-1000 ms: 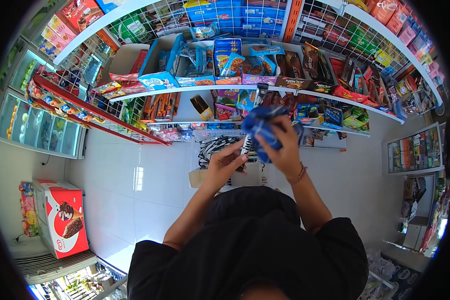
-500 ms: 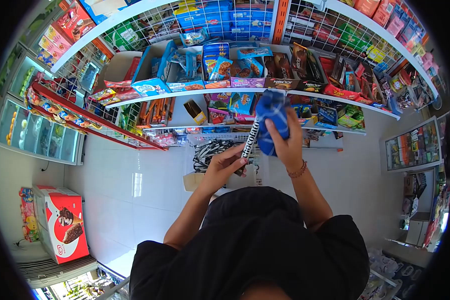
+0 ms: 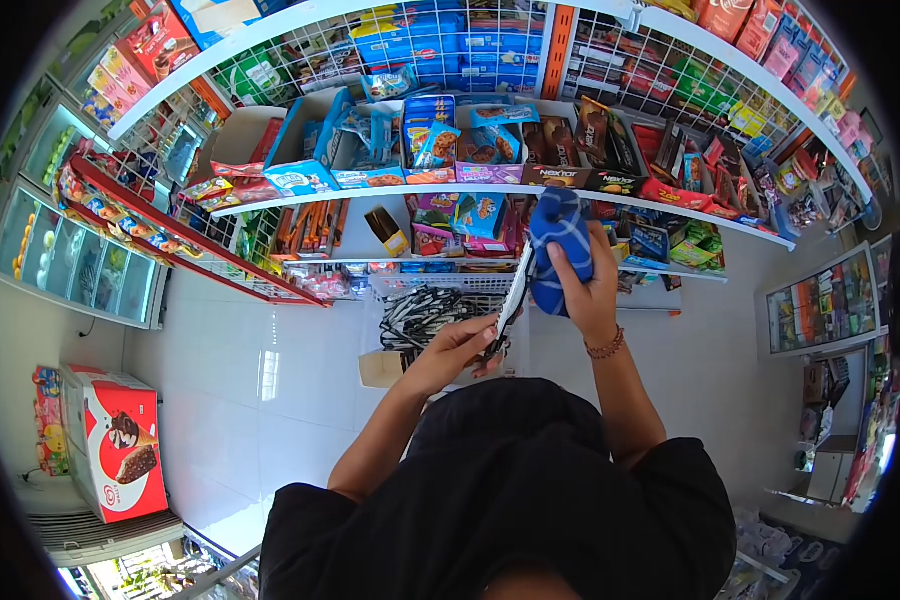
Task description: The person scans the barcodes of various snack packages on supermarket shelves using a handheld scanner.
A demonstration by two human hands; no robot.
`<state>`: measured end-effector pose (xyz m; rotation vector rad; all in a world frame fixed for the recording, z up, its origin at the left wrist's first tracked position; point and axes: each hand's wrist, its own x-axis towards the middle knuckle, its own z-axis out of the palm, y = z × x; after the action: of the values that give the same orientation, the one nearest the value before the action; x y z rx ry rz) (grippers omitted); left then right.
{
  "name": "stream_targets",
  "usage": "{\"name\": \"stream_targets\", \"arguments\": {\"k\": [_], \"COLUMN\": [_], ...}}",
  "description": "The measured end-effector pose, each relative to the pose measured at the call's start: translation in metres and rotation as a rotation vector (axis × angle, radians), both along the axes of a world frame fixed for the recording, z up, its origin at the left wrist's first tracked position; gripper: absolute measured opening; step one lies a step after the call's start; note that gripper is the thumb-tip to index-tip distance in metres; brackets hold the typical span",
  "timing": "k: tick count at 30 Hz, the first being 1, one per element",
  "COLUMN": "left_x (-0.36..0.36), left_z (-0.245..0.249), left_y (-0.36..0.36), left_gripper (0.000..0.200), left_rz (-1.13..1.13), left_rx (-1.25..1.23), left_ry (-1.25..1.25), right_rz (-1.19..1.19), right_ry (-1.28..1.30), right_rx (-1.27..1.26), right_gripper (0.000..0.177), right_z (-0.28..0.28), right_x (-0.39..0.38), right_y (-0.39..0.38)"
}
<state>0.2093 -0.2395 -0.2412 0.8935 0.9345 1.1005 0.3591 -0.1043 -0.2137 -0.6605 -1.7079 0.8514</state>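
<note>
My left hand (image 3: pixel 455 348) is closed around the lower end of a slim black-and-white chocolate stick packet (image 3: pixel 516 290), tilted up to the right. In my right hand (image 3: pixel 592 287) is a bunched blue checked cloth (image 3: pixel 560 245), its fingers wrapped round it. The cloth lies against or just beside the packet's upper right side; exact contact is hard to tell. Beneath my left hand stands a translucent plastic basket (image 3: pixel 373 313) with several similar black-and-white packets (image 3: pixel 425 318) in it. Part of the basket is hidden by my hands and the packet.
Ahead, a white shelf edge (image 3: pixel 370 191) carries open boxes of snacks, with a lower shelf of more packets behind the cloth. A red rack (image 3: pixel 200 255) stands left. An ice cream carton (image 3: pixel 120 443) sits further left on the floor side. A glass display case (image 3: pixel 825 303) is at right.
The packet has turned in my left hand, so its large lettering no longer faces the camera. My right hand and the cloth have shifted slightly to the right.
</note>
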Motion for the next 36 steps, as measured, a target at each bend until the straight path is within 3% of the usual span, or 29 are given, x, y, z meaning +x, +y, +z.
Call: {"name": "stream_targets", "arguments": {"k": [2,5,10,16,20,24,26,29,34,36], "left_x": [-0.003,-0.004,-0.013,-0.017,-0.015,-0.022,-0.02,-0.021,-0.021,-0.021], "left_z": [-0.007,-0.01,-0.008,-0.008,-0.014,-0.022,-0.028,-0.024,-0.016,-0.016], "left_y": [0.001,0.002,-0.004,0.001,0.004,0.005,0.006,0.007,0.011,0.014], "left_gripper": [0.028,0.027,0.027,0.031,0.028,0.026,0.027,0.03,0.034,0.034], "left_rz": [-0.008,0.147,0.213,0.291,0.337,0.283,0.368,0.295,0.258,0.266], "left_rx": [-0.019,-0.044,-0.086,-0.079,0.057,0.048,0.091,0.009,0.004,0.009], "left_ry": [-0.063,-0.349,-0.309,-0.033,0.064,0.106,0.092,0.043,0.036,0.058], "right_rz": [0.019,0.259,0.356,0.121,0.213,0.345,0.351,0.334,0.034,0.026], "right_ry": [-0.072,-0.2,-0.303,-0.164,-0.241,-0.298,-0.343,-0.333,-0.133,-0.086], "right_rx": [0.085,0.15,0.19,0.051,0.093,0.159,0.178,0.228,0.069,0.011], "right_gripper": [0.022,0.029,0.029,0.026,0.023,0.026,0.029,0.028,0.026,0.025], "right_z": [-0.007,-0.012,-0.016,-0.006,-0.01,-0.021,-0.02,-0.016,-0.009,-0.01], "right_x": [0.0,-0.005,-0.006,-0.016,-0.018,-0.017,-0.016,-0.015,-0.017,-0.018], "right_y": [-0.009,-0.028,-0.014,-0.002,-0.009,-0.019,-0.016,-0.008,0.014,0.016]}}
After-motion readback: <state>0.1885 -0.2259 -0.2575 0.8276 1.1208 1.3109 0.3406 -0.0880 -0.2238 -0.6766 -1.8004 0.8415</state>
